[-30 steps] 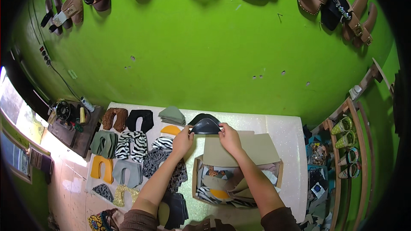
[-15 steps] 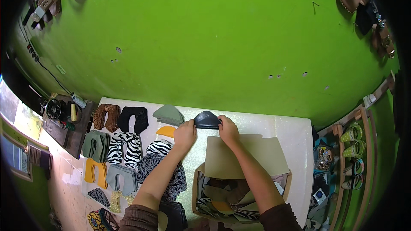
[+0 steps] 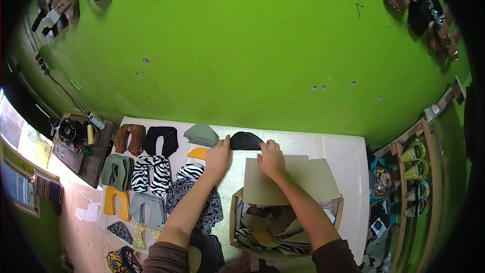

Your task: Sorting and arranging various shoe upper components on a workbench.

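A black half-moon piece (image 3: 245,141), perhaps a small stack, lies near the far edge of the white table, between my two hands. My left hand (image 3: 219,158) has its fingers closed at the piece's left corner. At the right corner, my right hand (image 3: 272,159) grips with bent fingertips. Just left of them are a grey-green stack of half-moon pieces (image 3: 201,134) and a yellow half-moon piece (image 3: 197,153). An open cardboard box (image 3: 291,182), holding mixed cut scraps, stands below my right hand, its flap partly under that forearm.
On the left of the white table (image 3: 348,182) are stacks of U-shaped pieces, including zebra-striped (image 3: 151,174), yellow (image 3: 116,203) and brown leopard-print (image 3: 129,139) ones. A dark side table (image 3: 83,146) with a small machine stands far left. Sandals (image 3: 415,162) hang on a wooden rack at right.
The black piece, tilted up between my hands before, now lies flatter on the table. My right hand has shifted slightly and its fingers have bent more. The view has moved a little.
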`<state>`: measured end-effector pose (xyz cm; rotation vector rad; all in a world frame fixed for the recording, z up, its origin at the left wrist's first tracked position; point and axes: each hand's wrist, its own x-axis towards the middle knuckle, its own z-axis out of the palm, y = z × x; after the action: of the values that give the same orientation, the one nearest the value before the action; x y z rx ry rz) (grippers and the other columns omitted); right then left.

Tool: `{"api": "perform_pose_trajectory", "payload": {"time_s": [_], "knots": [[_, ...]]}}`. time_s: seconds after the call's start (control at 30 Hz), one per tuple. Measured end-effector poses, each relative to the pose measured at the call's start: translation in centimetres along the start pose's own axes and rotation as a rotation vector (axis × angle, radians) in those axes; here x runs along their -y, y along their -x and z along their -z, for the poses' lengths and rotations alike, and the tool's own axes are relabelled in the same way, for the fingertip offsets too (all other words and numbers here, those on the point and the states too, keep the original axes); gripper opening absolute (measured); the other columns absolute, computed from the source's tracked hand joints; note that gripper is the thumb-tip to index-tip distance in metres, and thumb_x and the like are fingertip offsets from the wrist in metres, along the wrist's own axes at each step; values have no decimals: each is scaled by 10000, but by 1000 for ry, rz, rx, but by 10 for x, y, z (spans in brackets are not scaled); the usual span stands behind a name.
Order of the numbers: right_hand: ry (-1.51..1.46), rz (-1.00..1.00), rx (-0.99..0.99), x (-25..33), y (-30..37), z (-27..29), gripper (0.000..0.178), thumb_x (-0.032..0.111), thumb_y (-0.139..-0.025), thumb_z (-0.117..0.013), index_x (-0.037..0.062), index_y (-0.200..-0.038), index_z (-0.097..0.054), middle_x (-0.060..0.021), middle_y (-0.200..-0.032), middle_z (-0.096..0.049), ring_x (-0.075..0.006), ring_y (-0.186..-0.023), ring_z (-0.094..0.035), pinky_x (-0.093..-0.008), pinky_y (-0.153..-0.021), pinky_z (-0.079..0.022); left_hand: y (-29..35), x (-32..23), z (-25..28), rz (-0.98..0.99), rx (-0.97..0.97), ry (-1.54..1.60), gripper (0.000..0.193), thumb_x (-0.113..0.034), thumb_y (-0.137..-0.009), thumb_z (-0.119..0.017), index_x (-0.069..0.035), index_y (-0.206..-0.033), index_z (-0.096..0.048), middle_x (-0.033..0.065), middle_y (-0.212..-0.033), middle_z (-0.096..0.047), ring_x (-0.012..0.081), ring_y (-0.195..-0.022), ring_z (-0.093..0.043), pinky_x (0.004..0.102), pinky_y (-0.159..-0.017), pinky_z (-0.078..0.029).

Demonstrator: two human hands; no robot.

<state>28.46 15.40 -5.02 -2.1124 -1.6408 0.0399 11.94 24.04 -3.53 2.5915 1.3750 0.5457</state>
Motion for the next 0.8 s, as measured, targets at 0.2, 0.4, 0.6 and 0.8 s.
{"api": "perform_pose_trajectory", "payload": {"time_s": [0.2,0.4,0.6,0.8], "knots": [[-144,31,161,21,49,38,258,137,-739,-548,61,-986,-548,-145,-1044,-465,-313,-989,-467,-382,-822,-416,23,-5,15,-78,-157,101,285,-174,-783,-506,-60,-1043,-536,126,-914,-593,284,-738,-598,365,-625,-485],[-231,44,36,29,82,78,129,139,-758,-544,63,-854,-583,-124,-815,-578,-297,-772,-556,-364,-683,-452,74,-53,55,-58,-146,506,187,-116,-787,-506,-62,-950,-579,119,-898,-592,290,-757,-588,344,-617,-477],[-277,54,133,53,118,106,149,196,-772,-568,51,-745,-589,-119,-716,-598,-305,-640,-572,-385,-567,-447,142,-95,77,-81,-146,626,149,-72,-775,-529,-66,-914,-584,101,-854,-593,276,-694,-584,321,-600,-472],[-372,143,78,44,159,124,93,144,-769,-548,64,-797,-585,-94,-816,-586,-279,-754,-568,-364,-628,-448,178,-106,80,-166,-78,573,157,-46,-790,-510,-44,-930,-581,111,-848,-599,244,-712,-608,291,-587,-495]]}}
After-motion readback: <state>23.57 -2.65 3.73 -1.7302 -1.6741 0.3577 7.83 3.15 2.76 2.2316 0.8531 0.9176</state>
